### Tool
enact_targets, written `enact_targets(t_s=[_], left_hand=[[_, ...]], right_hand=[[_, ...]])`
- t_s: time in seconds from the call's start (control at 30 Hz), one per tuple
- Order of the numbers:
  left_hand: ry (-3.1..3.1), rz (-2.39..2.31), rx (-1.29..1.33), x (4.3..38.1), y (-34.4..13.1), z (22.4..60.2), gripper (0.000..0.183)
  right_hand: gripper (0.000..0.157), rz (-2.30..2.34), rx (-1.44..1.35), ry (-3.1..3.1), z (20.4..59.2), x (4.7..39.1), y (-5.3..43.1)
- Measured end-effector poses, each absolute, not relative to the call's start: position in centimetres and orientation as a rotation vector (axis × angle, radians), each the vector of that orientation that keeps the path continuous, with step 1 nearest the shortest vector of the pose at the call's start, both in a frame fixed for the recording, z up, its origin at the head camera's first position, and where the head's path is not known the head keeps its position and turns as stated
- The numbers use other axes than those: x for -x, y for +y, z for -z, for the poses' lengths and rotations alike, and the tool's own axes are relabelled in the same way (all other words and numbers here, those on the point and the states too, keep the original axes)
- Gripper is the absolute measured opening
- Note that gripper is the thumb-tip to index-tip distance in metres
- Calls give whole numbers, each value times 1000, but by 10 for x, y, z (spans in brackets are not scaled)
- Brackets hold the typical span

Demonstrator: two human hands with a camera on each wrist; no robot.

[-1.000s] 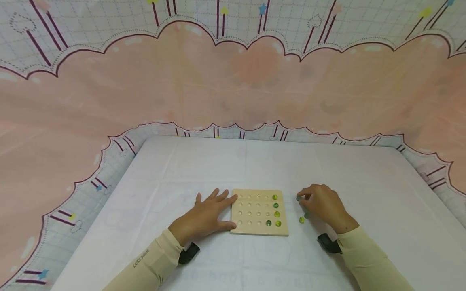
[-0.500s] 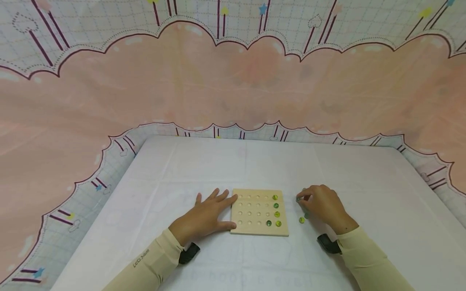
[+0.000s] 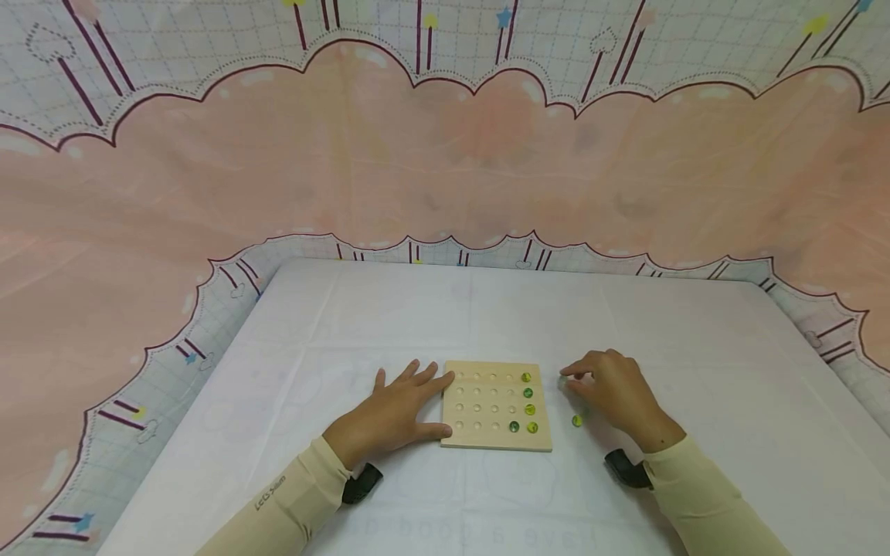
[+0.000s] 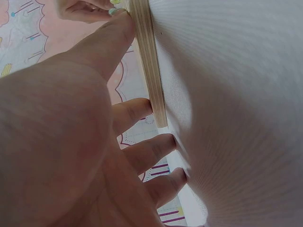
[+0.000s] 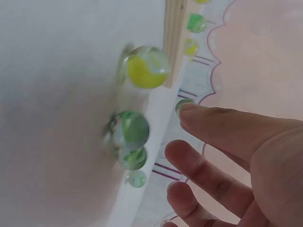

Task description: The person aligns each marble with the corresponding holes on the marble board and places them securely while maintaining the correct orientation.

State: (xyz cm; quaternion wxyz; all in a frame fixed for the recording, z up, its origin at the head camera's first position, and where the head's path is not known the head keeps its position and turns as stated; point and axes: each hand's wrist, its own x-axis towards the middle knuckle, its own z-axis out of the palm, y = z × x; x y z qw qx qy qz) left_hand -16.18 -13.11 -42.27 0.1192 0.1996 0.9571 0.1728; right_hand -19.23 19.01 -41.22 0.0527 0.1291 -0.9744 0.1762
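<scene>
Nearest the person, pale yellow sleeves (image 3: pixel 271 502) are running up to two black wrist devices (image 3: pixel 362 485), both on the near side of the fingers. The left hand (image 3: pixel 389 409) is lying with its fingers straight and spread, gripping nothing. Its thumb and index finger are touching the left side of a wooden board (image 3: pixel 487 442), probably steadying it so that nothing is sliding or rolling.

To the right of those fingers, the board is bearing five marbles (image 3: pixel 530 409): four are filling the column farthest from the left hand, and one green is sitting beside the nearest of them. Bare hollows are lying between these and the left fingers.

Just nearer than the right fingertips, a loose yellow marble (image 3: pixel 577 421) is resting on the table (image 3: pixel 431 309). Three green marbles (image 5: pixel 134 130) are lying beyond it under the right hand (image 3: pixel 615 394), which is hiding them from above; that closeness is seemingly keeping the reach short. The right thumb and index finger are pinching another green marble (image 5: pixel 182 103) just off the board's right edge, a fingertip hold that seems suited to something small and round. The gap to the board is looking narrow, and the loose marbles could be nudged.

Beyond all the fingers, the table is offering broad open room back to its far edge, where a patterned sheet (image 3: pixel 417 170) is rising.
</scene>
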Motion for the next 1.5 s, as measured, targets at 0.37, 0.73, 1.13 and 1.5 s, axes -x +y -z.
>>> enact_targets(t_s=[0.37,0.73,1.13,1.5], left_hand=[[2802,-491,-578,163,-131,425,82],[2797,-502,-578,162,-131,424,82],[2793,-502,-572,161,-130,420,81],[2794,-514,-595,160,-131,419,81]], right_hand=[[19,-552,-522,-2893,403,185,181],[22,-553,-536,-2893,401,175,164],[16,-561,-682,-2832,410,171,151],[14,-579,-754,-2815,414,167,141]])
